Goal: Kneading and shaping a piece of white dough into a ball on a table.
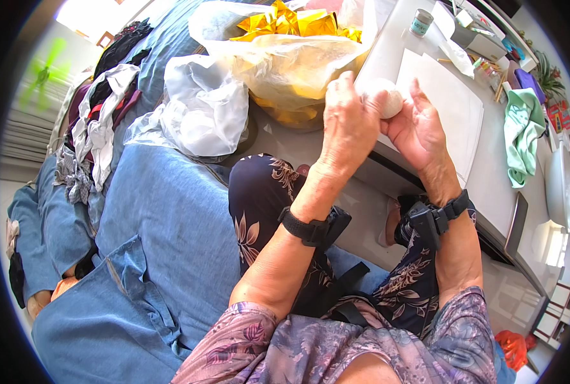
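Observation:
A white round object (391, 102) with a speckled surface, like a ball, is between my hands above the table edge. My left hand (346, 122) grips it from the left, its thumb lying across the near face. Palm turned up, my right hand (417, 132) is cupped at its lower right, thumb raised and apart. Its curled fingers reach the object's underside, but their grip is partly hidden. Beneath and beyond the hands lie white paper sheets (441, 103). Just left of my left hand stands a translucent plastic bag (294, 60) filled with folded gold foil paper (285, 21).
A white plastic bag (203, 103) rests on the blue-covered sofa (165, 206), near piled clothes (100, 120). On the table (496, 211) are a small jar (421, 22), a mint-green cloth (523, 134) and a white basin (559, 180). A green fan (44, 74) is at far left.

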{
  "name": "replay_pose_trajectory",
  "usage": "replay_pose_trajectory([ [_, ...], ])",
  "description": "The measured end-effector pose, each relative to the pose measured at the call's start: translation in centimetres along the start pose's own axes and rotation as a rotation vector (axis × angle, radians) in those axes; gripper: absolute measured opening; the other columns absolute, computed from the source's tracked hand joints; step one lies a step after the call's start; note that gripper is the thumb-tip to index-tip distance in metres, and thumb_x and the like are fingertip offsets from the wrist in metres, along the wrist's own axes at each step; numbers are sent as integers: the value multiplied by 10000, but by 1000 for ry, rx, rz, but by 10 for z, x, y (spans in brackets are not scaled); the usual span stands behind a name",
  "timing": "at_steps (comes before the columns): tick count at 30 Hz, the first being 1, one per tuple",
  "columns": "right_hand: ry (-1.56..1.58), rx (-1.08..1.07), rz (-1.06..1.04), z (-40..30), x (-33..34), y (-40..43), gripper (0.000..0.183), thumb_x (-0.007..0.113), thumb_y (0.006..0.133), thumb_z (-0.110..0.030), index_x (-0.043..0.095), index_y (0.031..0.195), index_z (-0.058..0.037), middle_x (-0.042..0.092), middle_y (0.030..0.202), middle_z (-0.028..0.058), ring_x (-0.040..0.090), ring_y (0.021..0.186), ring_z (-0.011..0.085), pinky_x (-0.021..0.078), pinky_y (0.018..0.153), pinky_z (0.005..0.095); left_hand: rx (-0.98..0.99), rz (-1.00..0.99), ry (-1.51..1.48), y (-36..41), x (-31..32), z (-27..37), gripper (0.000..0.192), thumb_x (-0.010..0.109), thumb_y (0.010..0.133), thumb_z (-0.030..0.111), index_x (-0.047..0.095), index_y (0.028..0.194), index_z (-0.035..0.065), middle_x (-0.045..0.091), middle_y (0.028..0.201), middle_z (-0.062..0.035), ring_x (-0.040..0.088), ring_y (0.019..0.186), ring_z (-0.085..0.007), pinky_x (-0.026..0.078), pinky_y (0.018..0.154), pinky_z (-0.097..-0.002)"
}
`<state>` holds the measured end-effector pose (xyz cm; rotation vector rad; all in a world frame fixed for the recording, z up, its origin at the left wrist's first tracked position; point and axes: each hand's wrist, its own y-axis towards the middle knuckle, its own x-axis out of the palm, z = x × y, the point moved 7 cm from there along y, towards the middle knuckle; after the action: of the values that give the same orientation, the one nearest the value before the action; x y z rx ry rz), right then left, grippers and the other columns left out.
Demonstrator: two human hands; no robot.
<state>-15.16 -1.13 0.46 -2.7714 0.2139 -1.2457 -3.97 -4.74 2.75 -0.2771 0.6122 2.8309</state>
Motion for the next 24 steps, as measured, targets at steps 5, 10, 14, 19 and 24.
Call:
replay_pose_trajectory([
  [5,-250,-354,-56,-27,19,-9,818,340,939,-576,215,1380,102,407,1346,223,410,1268,284,313,1086,404,-571,-22,-650,-2,-1,-33,543,460,954,417,478,1132,-96,573,1001,-215,612,843,-283,536,696,-367],
  [10,-384,-387,-166,-17,33,-12,927,332,906,-643,134,1410,110,254,1469,230,257,1373,298,179,1129,406,-664,-92,-1138,-4,7,-40,499,453,966,347,405,1200,-91,566,1037,-239,634,835,-360,539,618,-361],
  [14,-394,-318,-131,-16,22,-7,887,342,922,-612,150,1402,109,319,1421,251,314,1340,313,252,1107,405,-597,45,-1039,-2,-4,-44,390,503,945,304,501,1099,-54,617,923,-172,640,718,-278,532,553,-342],
  [19,-203,87,53,11,-1,-1,712,331,966,-517,306,1311,105,482,1230,273,547,1111,338,455,957,435,-406,37,-688,3,-13,-26,394,538,933,287,531,1103,-68,635,888,-147,644,772,-242,526,613,-325],
  [24,47,194,-173,21,5,-2,514,313,1000,-398,398,1245,46,543,1204,204,572,1077,296,462,944,433,156,42,69,0,-6,14,472,643,847,244,480,1149,-79,556,1023,-257,563,931,-377,458,830,-429],
])
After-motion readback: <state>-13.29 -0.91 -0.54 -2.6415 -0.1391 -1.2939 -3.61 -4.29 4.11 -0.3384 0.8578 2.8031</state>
